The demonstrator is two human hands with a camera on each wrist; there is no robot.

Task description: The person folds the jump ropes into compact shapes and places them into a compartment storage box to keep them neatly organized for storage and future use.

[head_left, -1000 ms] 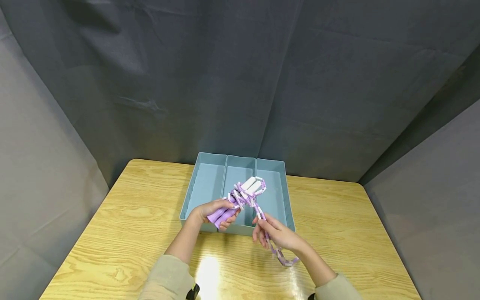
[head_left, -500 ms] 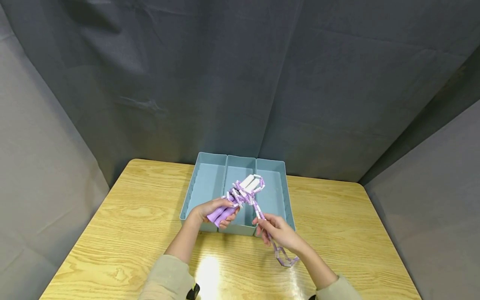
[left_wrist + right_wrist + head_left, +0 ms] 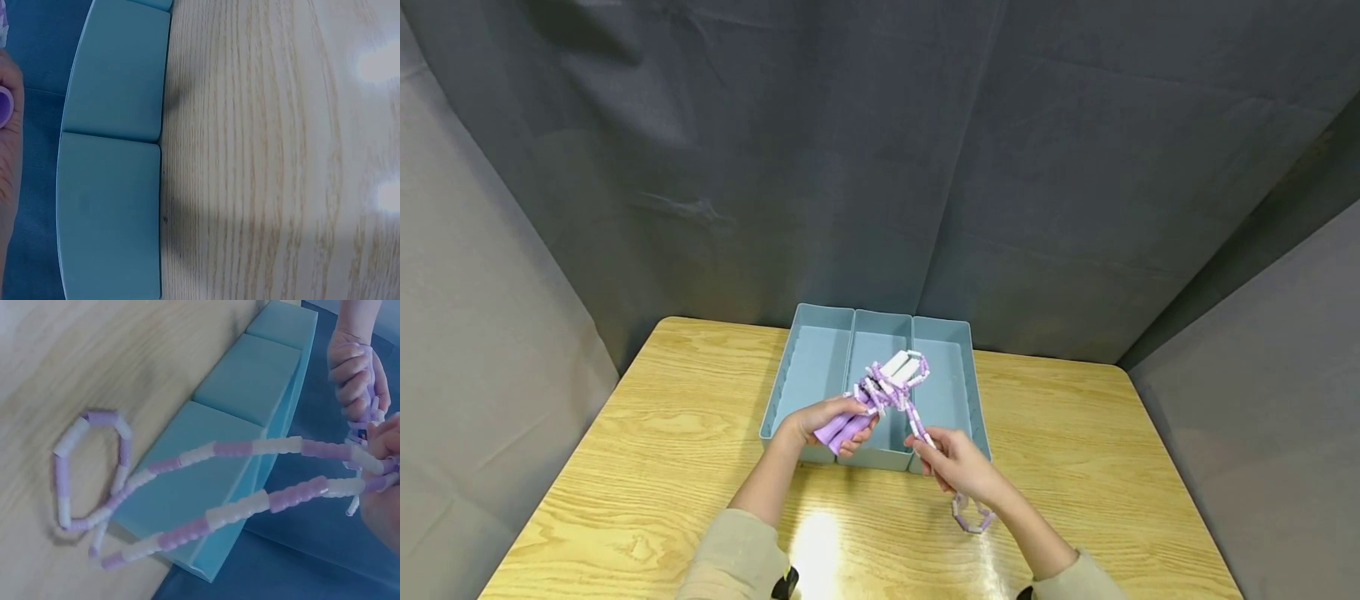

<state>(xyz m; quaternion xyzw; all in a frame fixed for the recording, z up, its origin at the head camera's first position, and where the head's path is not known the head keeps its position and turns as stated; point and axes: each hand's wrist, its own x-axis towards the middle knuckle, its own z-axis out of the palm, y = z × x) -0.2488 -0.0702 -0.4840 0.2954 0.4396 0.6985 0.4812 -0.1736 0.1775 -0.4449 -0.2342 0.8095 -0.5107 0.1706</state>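
A beaded jump rope in purple and white is held between both hands over the front of the blue organizer. My left hand [image 3: 826,418] grips its two handles [image 3: 842,429] side by side, purple ends toward me and white ends pointing away. Several turns of the beaded cord [image 3: 887,390] are wound around the handles. From that bundle a doubled length of cord runs to my right hand [image 3: 961,465], which pinches it. Below the right hand, the rest hangs as a loop [image 3: 240,509] toward the table. In the left wrist view, one purple handle end [image 3: 5,107] shows in the fist.
The blue organizer [image 3: 874,460] has three long compartments side by side and stands at the back middle of the wooden table [image 3: 1075,467]. Dark grey curtain [image 3: 880,167] rises right behind the table, with lighter cloth panels at both sides.
The handles and left hand have shifted slightly up and left. The right hand's fingers have drawn in closer on the cord, and less of the hanging loop shows below it.
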